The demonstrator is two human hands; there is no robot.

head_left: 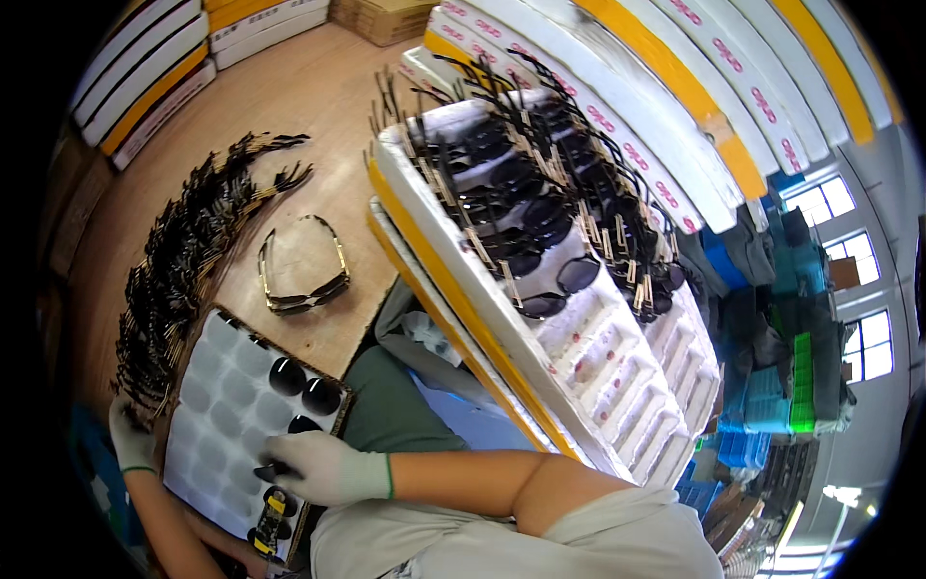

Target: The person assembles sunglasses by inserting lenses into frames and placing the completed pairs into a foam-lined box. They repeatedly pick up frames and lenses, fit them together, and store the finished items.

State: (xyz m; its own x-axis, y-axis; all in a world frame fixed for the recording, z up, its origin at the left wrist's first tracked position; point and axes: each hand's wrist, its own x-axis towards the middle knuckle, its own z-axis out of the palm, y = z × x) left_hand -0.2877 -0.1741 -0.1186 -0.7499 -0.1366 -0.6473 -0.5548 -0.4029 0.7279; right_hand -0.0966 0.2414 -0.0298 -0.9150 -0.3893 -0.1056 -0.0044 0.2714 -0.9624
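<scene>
My left hand (133,444), in a white glove, reaches to the near end of a long heap of black and gold eyeglass temples (178,270). Its fingertips are hidden at the heap. Over the tray my right hand (323,468), also gloved, has its fingers closed on a small dark lens. Below it lies a white tray (227,405) of round hollows. Several dark round lenses (321,396) sit along its right side. A yellow and black object (272,516) rests at the tray's near right corner, its kind unclear. One black and gold eyeglass frame (309,299) lies beyond the tray.
To the right, a white foam tray (617,372) holds rows of sunglasses (521,212) with upright temples, stacked on other foam trays. White and yellow foam boxes (675,106) are piled behind it. More boxes (145,77) stand at the far left, with a cardboard box (381,19) at the back.
</scene>
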